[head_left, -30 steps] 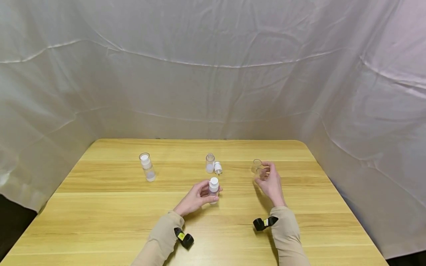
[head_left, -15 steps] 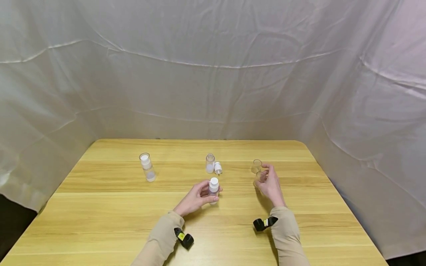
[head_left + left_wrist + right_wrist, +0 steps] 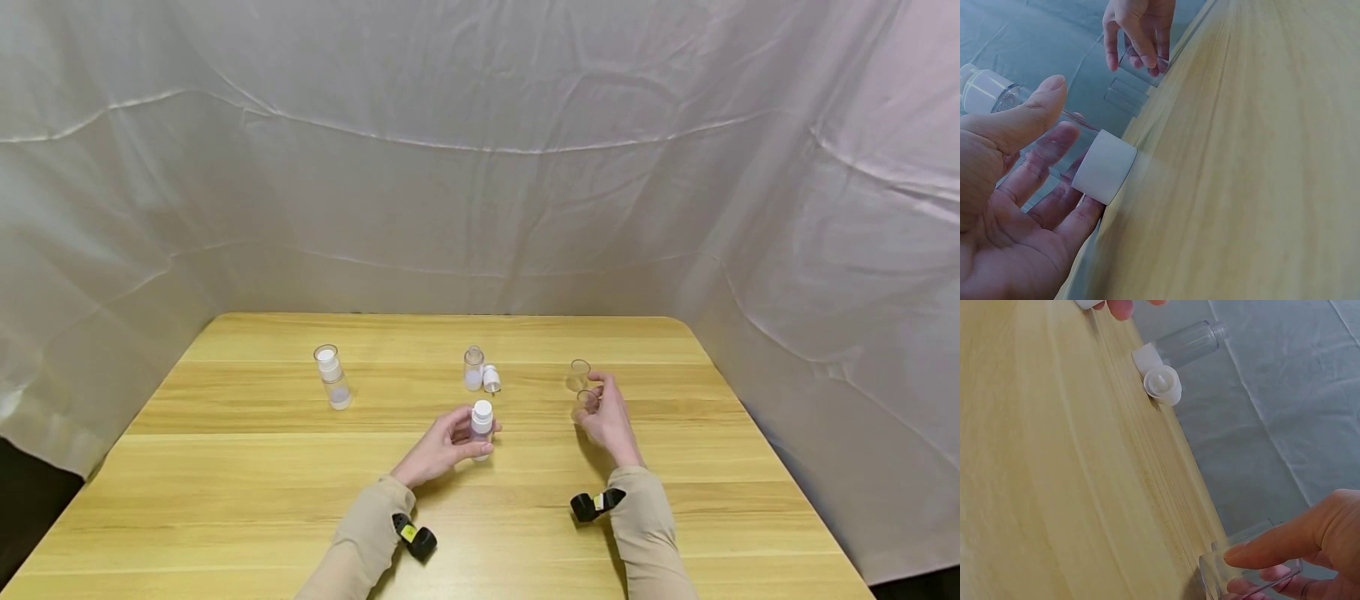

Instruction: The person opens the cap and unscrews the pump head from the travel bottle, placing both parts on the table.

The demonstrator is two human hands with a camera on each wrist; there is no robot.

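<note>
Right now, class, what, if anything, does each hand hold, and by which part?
The left hand holds a white-topped bottle by its clear body; the right hand, the nearer clear cup by its side.

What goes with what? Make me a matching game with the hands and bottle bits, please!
Things:
1. left hand
2. right hand
3. loose white pump top
4. clear-capped bottle

Places and doings:
A. beside the open bottle
B. left of the other two bottles
C. holding a clear cap
D. gripping a white-topped bottle

Pairs: 1-D, 2-C, 3-A, 4-B
</note>
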